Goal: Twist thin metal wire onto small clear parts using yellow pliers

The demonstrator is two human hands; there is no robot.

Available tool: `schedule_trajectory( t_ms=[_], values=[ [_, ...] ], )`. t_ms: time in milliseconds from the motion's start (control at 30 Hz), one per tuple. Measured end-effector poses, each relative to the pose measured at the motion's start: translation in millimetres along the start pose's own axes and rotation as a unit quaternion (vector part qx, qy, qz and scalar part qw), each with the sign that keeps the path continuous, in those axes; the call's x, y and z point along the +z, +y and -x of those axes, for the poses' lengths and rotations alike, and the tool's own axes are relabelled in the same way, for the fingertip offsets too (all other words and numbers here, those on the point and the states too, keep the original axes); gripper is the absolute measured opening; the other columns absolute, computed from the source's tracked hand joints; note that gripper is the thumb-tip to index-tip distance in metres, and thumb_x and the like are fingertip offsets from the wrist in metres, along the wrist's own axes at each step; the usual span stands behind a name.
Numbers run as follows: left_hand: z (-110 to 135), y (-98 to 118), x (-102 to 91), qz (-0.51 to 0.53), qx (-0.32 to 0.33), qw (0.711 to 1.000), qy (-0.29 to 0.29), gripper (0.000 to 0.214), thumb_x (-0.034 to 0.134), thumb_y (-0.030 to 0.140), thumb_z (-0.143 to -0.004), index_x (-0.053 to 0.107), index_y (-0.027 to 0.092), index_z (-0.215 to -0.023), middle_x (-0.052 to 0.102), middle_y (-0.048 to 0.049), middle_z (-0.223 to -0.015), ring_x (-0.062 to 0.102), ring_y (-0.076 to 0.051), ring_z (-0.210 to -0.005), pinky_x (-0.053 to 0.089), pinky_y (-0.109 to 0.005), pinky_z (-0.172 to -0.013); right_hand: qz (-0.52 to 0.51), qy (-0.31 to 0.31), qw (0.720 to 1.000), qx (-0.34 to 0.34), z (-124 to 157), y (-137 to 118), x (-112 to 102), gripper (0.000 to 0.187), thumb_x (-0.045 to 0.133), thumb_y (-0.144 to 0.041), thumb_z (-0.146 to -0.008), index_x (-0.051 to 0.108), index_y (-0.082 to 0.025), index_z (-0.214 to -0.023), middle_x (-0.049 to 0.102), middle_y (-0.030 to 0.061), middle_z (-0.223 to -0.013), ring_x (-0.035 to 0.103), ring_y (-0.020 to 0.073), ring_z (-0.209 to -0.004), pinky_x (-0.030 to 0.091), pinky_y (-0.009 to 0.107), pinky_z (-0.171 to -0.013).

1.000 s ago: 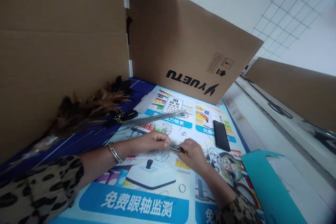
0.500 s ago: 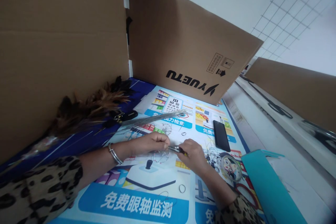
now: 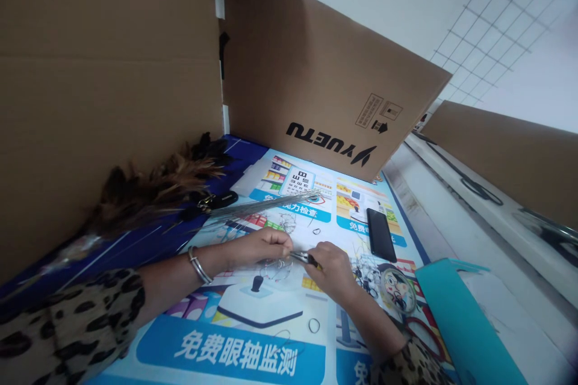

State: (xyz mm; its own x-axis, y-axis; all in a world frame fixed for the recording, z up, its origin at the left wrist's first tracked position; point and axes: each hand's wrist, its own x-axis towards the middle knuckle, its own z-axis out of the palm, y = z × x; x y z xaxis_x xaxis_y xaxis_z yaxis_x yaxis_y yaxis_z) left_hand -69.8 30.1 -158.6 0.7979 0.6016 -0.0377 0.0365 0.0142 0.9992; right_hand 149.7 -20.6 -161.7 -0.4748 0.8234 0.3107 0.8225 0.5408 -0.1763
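Observation:
My left hand [image 3: 264,245] is closed in a pinch on a small bent wire piece [image 3: 272,269] that hangs just below its fingers. My right hand [image 3: 333,266] is wrapped round small pliers [image 3: 303,257], whose tip meets the left fingertips. Both hands hover just above a printed poster [image 3: 253,349] that covers the table. A bundle of straight thin wires [image 3: 266,204] lies beyond the hands. A silver bangle sits on my left wrist.
Cardboard sheets [image 3: 325,72] stand as walls behind and to the left. A feather duster [image 3: 153,189] lies at the left. A black phone [image 3: 380,234], a round tin [image 3: 398,290], loose wire pieces [image 3: 365,267], a rubber band [image 3: 313,325] and a teal folder [image 3: 460,319] lie to the right.
Hardly anything has moved. The hands stay together at the same spot; the view has shifted very slightly.

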Motion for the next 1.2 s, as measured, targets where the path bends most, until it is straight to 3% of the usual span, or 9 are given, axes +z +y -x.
schedule_trajectory(
  t_ms=[633, 900, 1200],
  values=[
    [-1.5, 1.4, 3.2, -0.012, 0.001, 1.000, 0.025, 0.023, 0.051, 0.036, -0.078, 0.053, 0.014, -0.073, 0.041, 0.0047, -0.054, 0.033, -0.008, -0.046, 0.025, -0.019, -0.045, 0.001, 0.001, 1.000, 0.015, 0.1, -0.1, 2.2, 0.020, 0.052, -0.035, -0.082, 0.056, -0.019, -0.071, 0.053, 0.0015, -0.068, 0.049, 0.0133, -0.068, 0.033, 0.023, -0.060],
    [-5.2, -0.4, 6.1, -0.199, 0.104, 0.969, 0.103, 0.018, 0.044, 0.022, -0.080, 0.053, 0.013, -0.067, 0.047, 0.0011, -0.064, 0.043, -0.011, -0.061, 0.035, -0.020, -0.058, 0.005, 0.013, 1.000, 0.013, -1.3, 6.6, 0.3, 0.015, 0.054, -0.031, -0.080, 0.057, -0.018, -0.074, 0.052, 0.0036, -0.072, 0.047, 0.0163, -0.074, 0.034, 0.026, -0.067],
    [-5.6, -0.4, 6.2, -0.245, 0.132, 0.953, 0.119, 0.016, 0.043, 0.017, -0.079, 0.052, 0.014, -0.066, 0.050, 0.0008, -0.066, 0.046, -0.011, -0.062, 0.037, -0.020, -0.061, 0.033, 0.022, 0.999, 0.002, -1.1, 9.1, -2.3, 0.009, 0.052, -0.023, -0.079, 0.059, -0.018, -0.078, 0.052, 0.0046, -0.073, 0.046, 0.0175, -0.076, 0.034, 0.029, -0.071]
  ],
)
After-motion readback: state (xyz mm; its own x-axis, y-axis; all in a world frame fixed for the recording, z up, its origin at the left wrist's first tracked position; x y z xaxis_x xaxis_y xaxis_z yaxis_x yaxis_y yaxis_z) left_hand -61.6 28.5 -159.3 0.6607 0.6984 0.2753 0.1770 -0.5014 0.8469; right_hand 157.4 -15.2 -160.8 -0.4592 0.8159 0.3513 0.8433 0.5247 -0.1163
